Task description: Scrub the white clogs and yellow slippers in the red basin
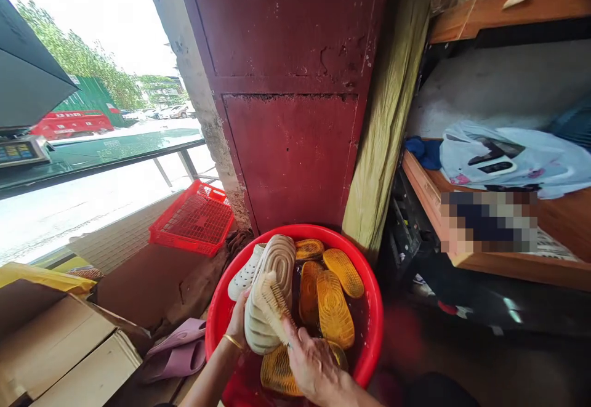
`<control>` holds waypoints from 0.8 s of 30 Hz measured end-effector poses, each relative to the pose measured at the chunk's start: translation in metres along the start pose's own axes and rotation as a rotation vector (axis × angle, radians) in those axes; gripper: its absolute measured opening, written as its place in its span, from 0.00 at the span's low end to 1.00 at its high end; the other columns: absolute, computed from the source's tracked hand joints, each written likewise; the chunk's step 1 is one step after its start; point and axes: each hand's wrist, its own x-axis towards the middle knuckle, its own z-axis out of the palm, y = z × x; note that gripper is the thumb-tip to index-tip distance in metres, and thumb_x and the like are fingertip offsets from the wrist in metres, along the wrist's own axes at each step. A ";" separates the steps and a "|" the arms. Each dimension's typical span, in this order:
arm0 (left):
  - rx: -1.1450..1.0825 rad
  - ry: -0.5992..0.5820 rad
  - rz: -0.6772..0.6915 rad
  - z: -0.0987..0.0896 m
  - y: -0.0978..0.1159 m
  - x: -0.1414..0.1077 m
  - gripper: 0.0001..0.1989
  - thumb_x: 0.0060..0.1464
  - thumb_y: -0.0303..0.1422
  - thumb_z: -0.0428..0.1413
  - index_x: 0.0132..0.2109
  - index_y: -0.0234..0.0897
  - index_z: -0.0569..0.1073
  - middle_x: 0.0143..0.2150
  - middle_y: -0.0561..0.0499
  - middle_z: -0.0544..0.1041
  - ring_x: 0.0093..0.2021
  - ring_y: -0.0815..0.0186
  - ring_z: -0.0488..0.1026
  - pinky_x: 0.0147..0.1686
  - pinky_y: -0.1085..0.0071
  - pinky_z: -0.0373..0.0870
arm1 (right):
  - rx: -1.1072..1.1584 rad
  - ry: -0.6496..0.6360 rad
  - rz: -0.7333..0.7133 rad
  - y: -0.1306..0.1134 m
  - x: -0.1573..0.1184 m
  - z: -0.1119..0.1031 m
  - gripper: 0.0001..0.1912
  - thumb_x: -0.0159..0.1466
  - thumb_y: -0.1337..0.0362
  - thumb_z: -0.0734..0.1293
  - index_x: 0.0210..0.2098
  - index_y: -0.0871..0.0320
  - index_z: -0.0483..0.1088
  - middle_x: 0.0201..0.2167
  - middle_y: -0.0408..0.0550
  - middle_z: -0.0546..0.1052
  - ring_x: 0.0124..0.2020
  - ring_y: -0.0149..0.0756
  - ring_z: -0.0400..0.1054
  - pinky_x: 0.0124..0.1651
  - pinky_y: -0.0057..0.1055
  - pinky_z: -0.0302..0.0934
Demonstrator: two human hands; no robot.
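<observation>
Scrubbing now: I see my right hand (314, 367) closed around a pale scrubbing brush (272, 305), its bristles pressed on the ribbed sole of a beige shoe (272, 284).
Left hand: my left hand (239, 324), a gold bangle at the wrist, is wrapped around the shoe's near edge and props it tilted, sole up, over the red basin (376, 308).
Shoe against hands: it sits between them, touching both, at the basin's near-left side.
Doing it well: my judgement is that strokes should run along the ribs, with the left hand bracing firmly so the wet sole does not slip back into the water.
Inside the basin: yellow-orange soles (332, 308) lie face up in dark water right of the shoe; a white perforated clog (244, 271) leans on the left rim.
Left of the basin: pink slippers (178, 348) on the floor, cardboard boxes (60, 345) beyond them, a red crate (194, 217) farther back.
Behind the basin: a dark red door (290, 105).
Right of the basin: wooden shelves with a pale plastic bag (512, 157).
</observation>
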 end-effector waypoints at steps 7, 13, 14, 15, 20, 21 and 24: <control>0.062 -0.102 -0.043 0.009 -0.011 -0.007 0.25 0.56 0.44 0.57 0.52 0.29 0.77 0.43 0.41 0.86 0.54 0.47 0.79 0.58 0.54 0.72 | 0.012 0.115 0.182 0.038 0.032 -0.022 0.34 0.71 0.68 0.53 0.75 0.53 0.48 0.52 0.59 0.79 0.47 0.50 0.77 0.50 0.41 0.70; 0.429 -0.089 0.141 0.005 -0.003 -0.011 0.27 0.50 0.46 0.60 0.51 0.31 0.78 0.49 0.39 0.84 0.61 0.44 0.73 0.64 0.52 0.64 | -0.008 0.055 0.376 0.076 0.041 -0.021 0.34 0.70 0.69 0.56 0.74 0.62 0.48 0.47 0.61 0.81 0.50 0.48 0.77 0.51 0.39 0.67; 0.556 -0.063 0.251 0.003 0.000 -0.010 0.29 0.49 0.46 0.61 0.53 0.32 0.77 0.53 0.39 0.82 0.65 0.45 0.69 0.68 0.54 0.59 | 0.009 0.047 0.404 0.078 0.040 -0.021 0.33 0.70 0.69 0.56 0.74 0.62 0.49 0.47 0.61 0.82 0.49 0.48 0.77 0.51 0.39 0.67; 0.680 -0.026 0.329 0.000 0.001 -0.008 0.32 0.47 0.46 0.63 0.56 0.33 0.75 0.58 0.39 0.79 0.68 0.45 0.65 0.70 0.54 0.54 | 0.032 0.054 0.428 0.080 0.039 -0.022 0.33 0.71 0.68 0.56 0.74 0.62 0.50 0.47 0.62 0.81 0.50 0.48 0.77 0.52 0.39 0.67; 1.236 0.065 0.464 -0.012 -0.011 0.003 0.53 0.39 0.46 0.67 0.70 0.29 0.60 0.70 0.30 0.64 0.71 0.37 0.58 0.70 0.49 0.51 | 0.072 0.134 0.413 0.078 0.043 -0.029 0.32 0.73 0.65 0.54 0.75 0.60 0.48 0.61 0.60 0.74 0.60 0.43 0.70 0.60 0.35 0.63; 1.324 0.049 0.481 -0.014 -0.015 0.005 0.55 0.40 0.47 0.66 0.71 0.26 0.58 0.70 0.27 0.63 0.71 0.36 0.58 0.70 0.49 0.52 | 0.054 0.109 0.383 0.078 0.043 -0.029 0.32 0.73 0.65 0.55 0.75 0.58 0.46 0.59 0.59 0.75 0.59 0.43 0.71 0.58 0.36 0.64; 1.454 0.018 0.511 -0.020 -0.025 0.012 0.54 0.43 0.47 0.62 0.71 0.23 0.54 0.69 0.24 0.62 0.69 0.36 0.60 0.68 0.48 0.55 | -0.032 0.033 0.380 0.078 0.037 -0.032 0.34 0.72 0.66 0.56 0.75 0.57 0.45 0.50 0.59 0.80 0.50 0.46 0.77 0.51 0.37 0.68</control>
